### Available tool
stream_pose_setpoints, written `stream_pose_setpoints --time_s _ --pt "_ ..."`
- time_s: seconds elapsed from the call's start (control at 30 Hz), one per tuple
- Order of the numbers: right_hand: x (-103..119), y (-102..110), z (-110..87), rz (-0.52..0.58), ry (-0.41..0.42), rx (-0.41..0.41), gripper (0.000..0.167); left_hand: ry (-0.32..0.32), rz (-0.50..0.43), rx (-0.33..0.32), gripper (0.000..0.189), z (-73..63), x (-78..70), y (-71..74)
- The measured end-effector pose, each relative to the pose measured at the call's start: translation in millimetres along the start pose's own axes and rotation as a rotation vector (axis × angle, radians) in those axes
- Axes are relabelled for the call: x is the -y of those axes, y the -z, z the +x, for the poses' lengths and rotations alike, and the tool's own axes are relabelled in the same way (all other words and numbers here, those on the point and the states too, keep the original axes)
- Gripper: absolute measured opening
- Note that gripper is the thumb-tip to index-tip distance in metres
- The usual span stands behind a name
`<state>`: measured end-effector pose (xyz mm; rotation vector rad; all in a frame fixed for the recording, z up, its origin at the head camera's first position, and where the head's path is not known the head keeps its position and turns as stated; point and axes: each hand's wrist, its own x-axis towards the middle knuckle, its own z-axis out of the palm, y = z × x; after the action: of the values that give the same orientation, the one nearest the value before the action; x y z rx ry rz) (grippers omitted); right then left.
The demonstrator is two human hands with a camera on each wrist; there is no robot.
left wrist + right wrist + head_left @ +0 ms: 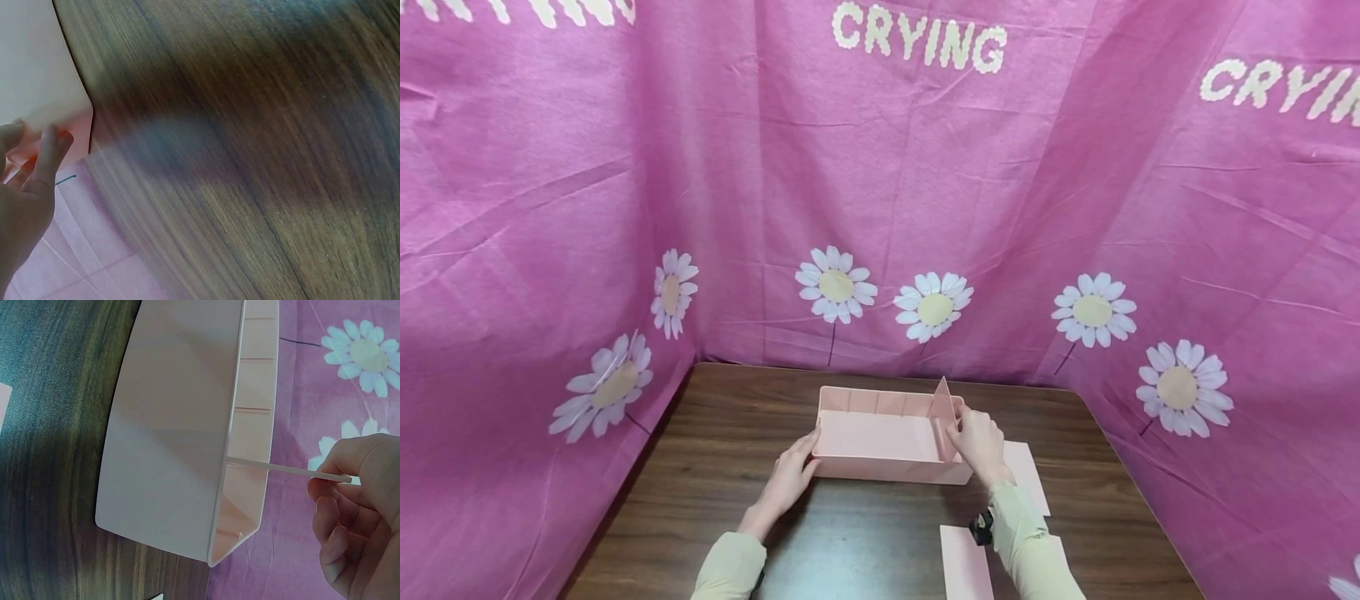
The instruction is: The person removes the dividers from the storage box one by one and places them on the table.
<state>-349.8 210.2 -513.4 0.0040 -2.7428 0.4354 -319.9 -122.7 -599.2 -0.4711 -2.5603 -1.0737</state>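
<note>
A long pink open-topped box (895, 471) lies across the table, with slots along the inside of its far wall. My left hand (792, 477) holds its left end; in the left wrist view, the fingers (45, 153) bend against the box's end near the corner. Toward the box's right end, a thin pink divider (943, 400) stands upright, partly raised above the rim. The right hand (979, 437) pinches this divider by its edge between thumb and forefinger, with the other fingers curled loosely in the right wrist view.
One flat pink panel (1028, 479) lies right of the box, partly behind the right forearm. Another pink panel (964, 562) is nearer on the brown wooden table (722, 467), with a piece of pink beyond the sleeve. Pink cloth with daisies (880, 208) encloses the table's back and sides.
</note>
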Motion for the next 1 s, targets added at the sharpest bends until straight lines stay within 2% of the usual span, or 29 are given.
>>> stream_pose_setpoints --time_s 0.47,0.83,1.0 --pt "1.7 3.8 -0.6 -0.001 -0.010 0.018 0.008 -0.045 0.001 -0.028 0.051 2.4 -0.5 1.9" --pt "4.0 5.5 0.9 -0.004 -0.014 0.036 0.007 -0.031 -0.005 -0.011 0.051 1.9 -0.9 3.9" --pt "4.0 5.1 1.2 -0.003 -0.008 0.028 0.005 -0.044 0.003 -0.023 0.050 1.4 0.0 3.4"
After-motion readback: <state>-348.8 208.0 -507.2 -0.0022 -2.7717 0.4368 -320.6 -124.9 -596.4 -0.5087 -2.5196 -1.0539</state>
